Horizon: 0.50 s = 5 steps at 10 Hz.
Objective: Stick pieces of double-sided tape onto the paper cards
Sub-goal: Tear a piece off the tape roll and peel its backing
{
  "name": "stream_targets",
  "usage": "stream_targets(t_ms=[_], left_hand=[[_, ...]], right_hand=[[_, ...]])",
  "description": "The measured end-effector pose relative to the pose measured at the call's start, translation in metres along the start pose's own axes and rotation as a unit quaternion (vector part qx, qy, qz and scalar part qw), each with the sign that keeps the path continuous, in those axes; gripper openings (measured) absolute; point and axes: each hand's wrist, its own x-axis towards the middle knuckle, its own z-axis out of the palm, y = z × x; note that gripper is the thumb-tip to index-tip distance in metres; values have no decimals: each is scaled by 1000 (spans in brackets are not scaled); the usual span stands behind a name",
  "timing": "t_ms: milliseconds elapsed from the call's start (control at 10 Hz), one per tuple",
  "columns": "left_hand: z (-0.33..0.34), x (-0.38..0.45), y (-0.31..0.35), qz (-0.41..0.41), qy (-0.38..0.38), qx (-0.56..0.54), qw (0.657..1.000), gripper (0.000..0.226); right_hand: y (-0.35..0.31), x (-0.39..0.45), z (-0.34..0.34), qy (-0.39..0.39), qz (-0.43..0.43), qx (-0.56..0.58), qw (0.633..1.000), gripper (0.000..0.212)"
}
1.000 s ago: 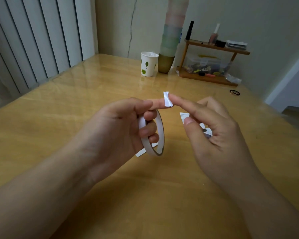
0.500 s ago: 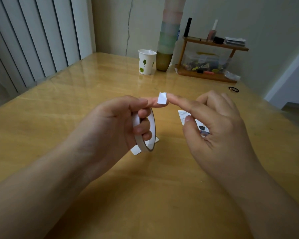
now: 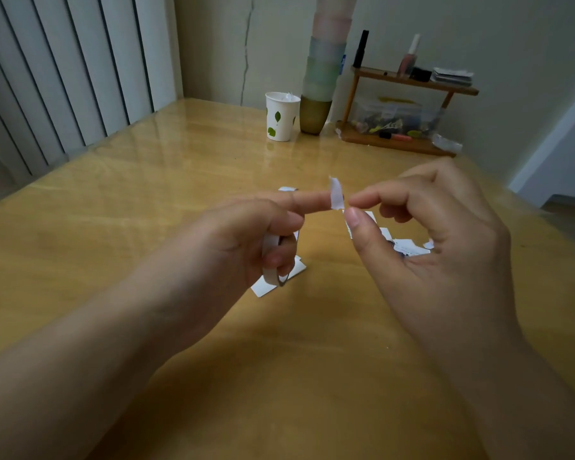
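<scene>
There is only the one view, worn on the person's head, looking forward and down over both forearms from close above, so the left hand [image 3: 246, 240] and right hand [image 3: 439, 247] fill the middle. Beyond the grip the wide lens takes in the table [image 3: 146, 200] running away to the far wall, with blinds [image 3: 63, 78] off to the left; no second view shares any of it.

1. The tape piece [image 3: 336, 194] on my fingertip is white.
2. My table [image 3: 146, 200] is glossy yellow-brown wood grain.
3. The cup [image 3: 281, 116] is white with green leaves.
4. The shelf [image 3: 412, 83] is brown.
</scene>
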Motion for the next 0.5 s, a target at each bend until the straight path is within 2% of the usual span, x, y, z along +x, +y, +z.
stream_targets(t_ms=[200,300,500], left_hand=[[3,2,-6,10,-49,168,984,35],[8,-2,-5,36,-9,92,995,44],[13,-7,-5,90,-34,124,988,49]], right_hand=[[-1,0,1,5,25,-19,999,3],[-2,0,1,11,46,-10,999,1],[-6,0,-1,0,116,44,992,6]])
